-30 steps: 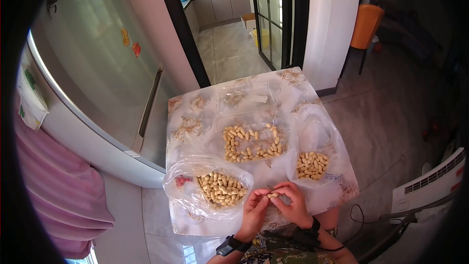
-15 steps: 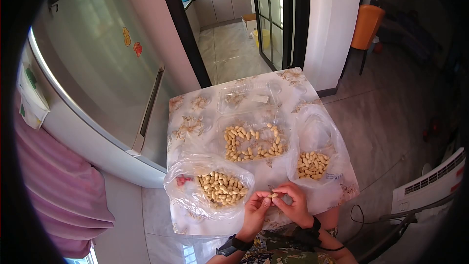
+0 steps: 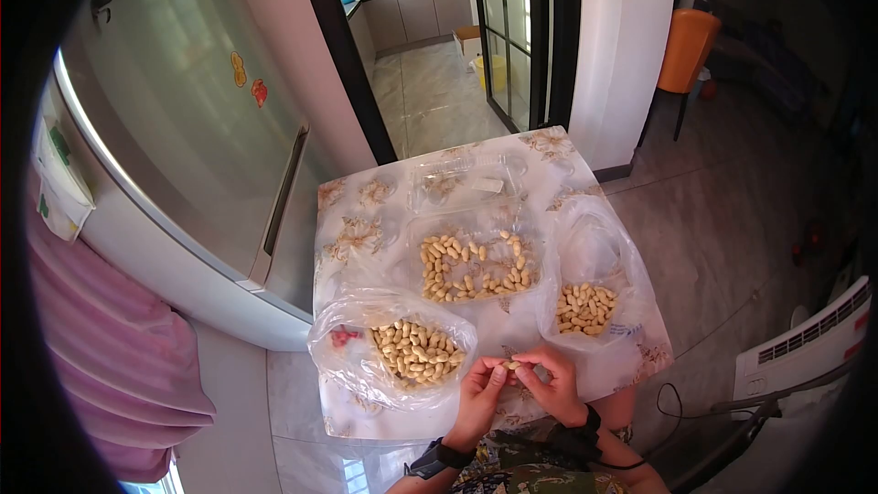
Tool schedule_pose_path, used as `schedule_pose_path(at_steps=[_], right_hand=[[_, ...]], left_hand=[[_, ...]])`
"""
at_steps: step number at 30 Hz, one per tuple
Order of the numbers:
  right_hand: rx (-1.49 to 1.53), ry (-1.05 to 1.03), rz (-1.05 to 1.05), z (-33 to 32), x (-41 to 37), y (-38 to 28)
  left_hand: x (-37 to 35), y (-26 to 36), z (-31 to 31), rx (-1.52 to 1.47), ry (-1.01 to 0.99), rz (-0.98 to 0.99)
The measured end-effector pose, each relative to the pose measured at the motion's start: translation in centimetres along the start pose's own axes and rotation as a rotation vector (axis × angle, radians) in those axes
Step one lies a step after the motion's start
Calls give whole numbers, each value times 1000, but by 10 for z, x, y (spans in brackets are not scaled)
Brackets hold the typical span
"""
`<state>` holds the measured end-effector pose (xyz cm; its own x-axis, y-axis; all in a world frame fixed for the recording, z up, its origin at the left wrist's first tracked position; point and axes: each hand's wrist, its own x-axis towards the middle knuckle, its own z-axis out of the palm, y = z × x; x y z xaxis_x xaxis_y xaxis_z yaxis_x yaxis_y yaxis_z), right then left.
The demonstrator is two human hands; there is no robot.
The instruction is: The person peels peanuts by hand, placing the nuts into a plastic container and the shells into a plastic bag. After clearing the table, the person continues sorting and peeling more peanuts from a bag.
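Note:
My left hand [image 3: 481, 393] and my right hand [image 3: 551, 384] meet at the table's near edge, their fingertips pinching one small peanut [image 3: 511, 365] between them. Just left of my left hand lies an open plastic bag [image 3: 343, 368] with many peanuts [image 3: 416, 352] in it. Beyond my hands, a clear plastic tray [image 3: 476, 220] holds peanuts [image 3: 441, 291] mostly along its sides. Above my right hand, a second plastic bag [image 3: 585, 238] stands open around a smaller heap of peanuts [image 3: 585, 309].
The flowered tabletop [image 3: 352, 238] carries all of these. The tray's clear lid [image 3: 453, 169] lies at the far side. A fridge [image 3: 201, 128] stands left, an orange chair [image 3: 688, 50] far right, and a white appliance [image 3: 805, 338] at right. An open glass door [image 3: 503, 37] is ahead.
Both hands stay together over the same spot, with only slight finger movement around the peanut. Bags and tray look the same.

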<state>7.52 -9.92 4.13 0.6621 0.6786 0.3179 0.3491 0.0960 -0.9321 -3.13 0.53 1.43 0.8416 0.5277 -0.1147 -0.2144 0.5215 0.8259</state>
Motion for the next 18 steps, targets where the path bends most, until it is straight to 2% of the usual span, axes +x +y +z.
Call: schedule_pose_path(at_steps=[18], right_hand=[[32,83,61,2,-3,6]], left_hand=[[0,4,3,11,12,4]])
